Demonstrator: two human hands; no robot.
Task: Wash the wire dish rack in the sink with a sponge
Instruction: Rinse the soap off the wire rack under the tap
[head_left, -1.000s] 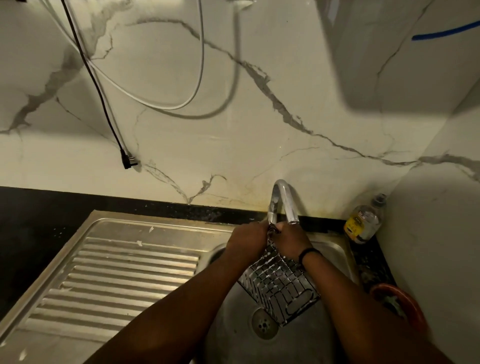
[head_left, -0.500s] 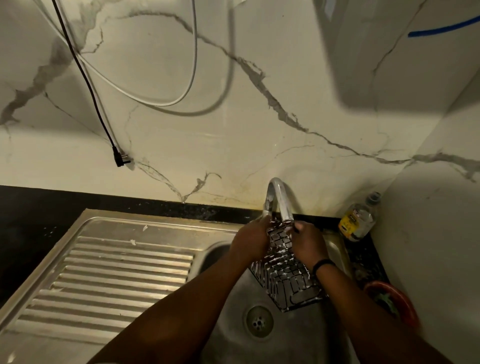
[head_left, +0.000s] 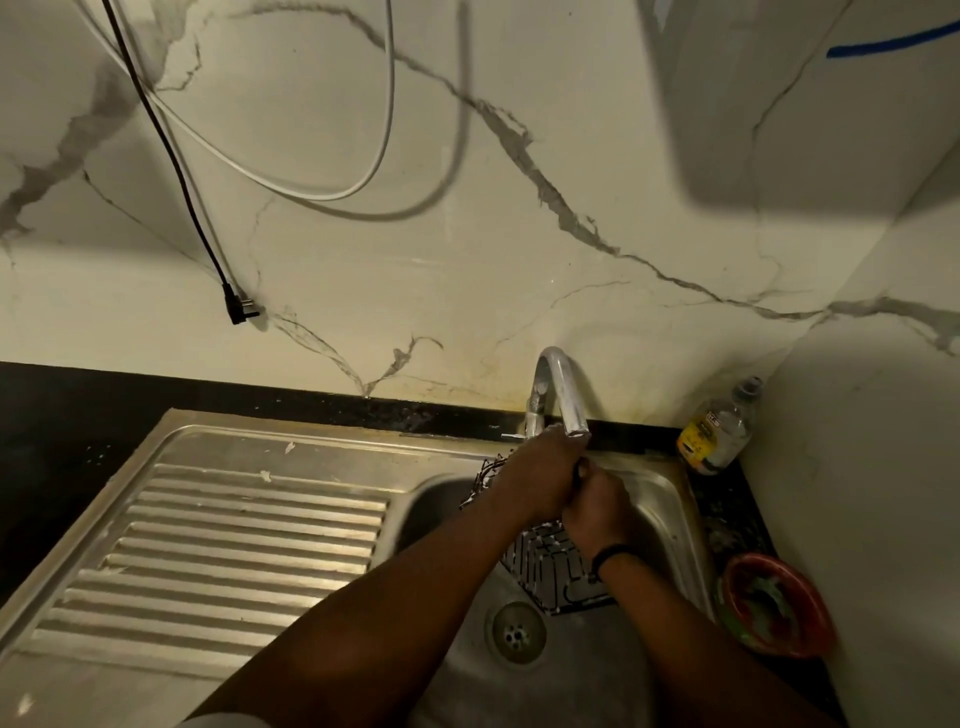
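A wire dish rack (head_left: 545, 569) with white suds on its wires stands tilted in the steel sink basin (head_left: 670, 525), under the curved tap (head_left: 558, 389). My left hand (head_left: 540, 475) grips the rack's upper edge just below the tap spout. My right hand (head_left: 597, 512), with a dark band on its wrist, is closed over the rack right beside the left one. A corner of the rack pokes out left of my left hand. No sponge shows; my hands hide what lies under them.
A ribbed steel drainboard (head_left: 234, 540) lies left of the basin. The drain (head_left: 515, 631) sits at the basin's bottom. A bottle (head_left: 719, 428) stands in the back right corner, an orange bowl (head_left: 776, 605) on the right counter. Cables and a plug (head_left: 238, 307) hang on the marble wall.
Both hands have shifted along the rack's top and come closer together. The rack has turned, so one corner now sticks out to the left of my left hand.
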